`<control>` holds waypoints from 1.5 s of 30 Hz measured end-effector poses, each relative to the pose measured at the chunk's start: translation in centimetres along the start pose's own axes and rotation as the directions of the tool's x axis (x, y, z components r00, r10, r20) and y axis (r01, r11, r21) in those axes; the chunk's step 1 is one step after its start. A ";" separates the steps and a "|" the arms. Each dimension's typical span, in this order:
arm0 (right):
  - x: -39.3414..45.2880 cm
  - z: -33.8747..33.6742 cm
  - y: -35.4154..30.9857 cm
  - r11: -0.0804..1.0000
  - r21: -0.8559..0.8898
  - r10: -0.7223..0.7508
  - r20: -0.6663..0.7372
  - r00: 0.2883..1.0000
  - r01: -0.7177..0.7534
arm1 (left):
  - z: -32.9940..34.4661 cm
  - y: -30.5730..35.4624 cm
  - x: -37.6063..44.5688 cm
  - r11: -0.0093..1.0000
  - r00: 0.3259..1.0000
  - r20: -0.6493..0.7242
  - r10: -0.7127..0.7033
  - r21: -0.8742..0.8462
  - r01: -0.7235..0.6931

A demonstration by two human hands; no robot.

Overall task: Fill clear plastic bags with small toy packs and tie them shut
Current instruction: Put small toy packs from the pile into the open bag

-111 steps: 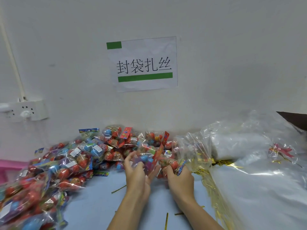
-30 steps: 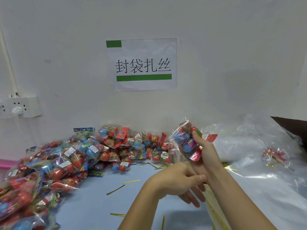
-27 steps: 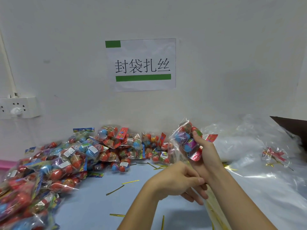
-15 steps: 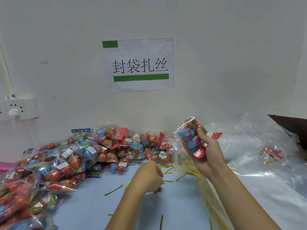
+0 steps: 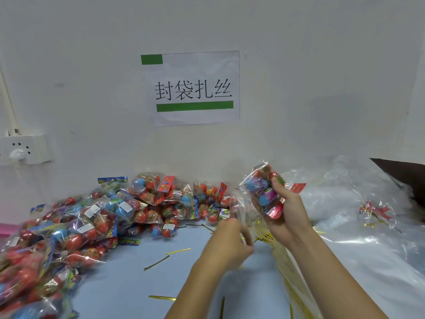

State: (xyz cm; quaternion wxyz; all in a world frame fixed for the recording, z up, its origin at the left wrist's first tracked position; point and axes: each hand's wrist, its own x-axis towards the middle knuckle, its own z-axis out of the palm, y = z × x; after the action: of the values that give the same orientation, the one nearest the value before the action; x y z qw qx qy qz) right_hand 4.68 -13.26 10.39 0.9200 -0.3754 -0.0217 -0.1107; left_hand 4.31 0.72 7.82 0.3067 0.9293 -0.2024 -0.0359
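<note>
Since the frame half a second back, the left hand is being lifted off the table and brought toward the right hand, with the view shifted slightly. Nearest the camera, loose gold twist ties are lying scattered on the pale blue tabletop. Just above them, the left hand's fingers are being held curled with the tips drawn together; motion blur is hiding whether a tie is being pinched, so this cannot be told. Beside it, a filled clear bag of blue, purple and red toy packs is being gripped in the right hand, thumb across the front and fingers wrapped behind, raised clear of the table. A bundle of gold ties in a clear sleeve is lying under the right forearm. To the left, a heap of filled bags is spreading from the near edge back to the wall. To the right, a pile of empty clear bags is resting. Farther back, a paper sign and a white socket are being seen fixed to the wall.
</note>
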 end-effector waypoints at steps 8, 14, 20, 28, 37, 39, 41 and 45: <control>-0.3 0.3 -0.3 1.000 -0.001 -0.004 -0.021 1.000 0.004 | 4.6 2.7 -1.2 0.973 0.909 0.393 0.135 -0.228 -0.046; -0.4 0.9 -1.5 0.999 -0.015 -0.042 -0.038 0.998 0.042 | 5.6 2.6 -1.0 0.978 0.967 0.244 0.078 -0.205 -0.027; -0.1 0.8 -2.9 0.978 -0.170 -0.142 -0.121 0.983 0.120 | 4.7 1.2 -0.2 0.964 0.975 0.217 0.052 -0.267 0.008; 0.1 -0.2 -3.8 0.976 -0.180 -0.171 -0.265 0.949 0.126 | 2.2 -0.9 1.6 0.920 0.966 -0.243 -0.091 -0.392 -0.011; -0.2 -0.4 -4.2 0.977 -0.181 -0.163 -0.272 0.948 0.116 | 4.4 -2.0 2.1 0.806 0.995 -0.091 -0.028 -0.591 -0.032; -0.3 -0.4 -4.3 0.976 -0.186 -0.164 -0.268 0.949 0.116 | 4.3 -1.9 2.3 0.785 0.971 -0.228 -0.078 -0.615 -0.081; -0.3 -0.4 -4.4 0.974 -0.190 -0.169 -0.267 0.949 0.119 | 3.4 -2.0 2.5 0.748 0.917 -0.375 -0.138 -0.647 -0.152; -0.4 -0.2 -4.4 0.977 -0.181 -0.162 -0.262 0.951 0.116 | 0.7 -2.8 2.3 0.703 0.810 -0.553 -0.194 -0.654 -0.278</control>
State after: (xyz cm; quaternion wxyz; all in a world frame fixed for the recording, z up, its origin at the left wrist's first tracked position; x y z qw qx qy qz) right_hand 3.37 -16.32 13.21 0.8701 -0.4278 0.0891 -0.2280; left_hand 7.32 1.49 5.73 0.6873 0.6969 -0.0906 0.1837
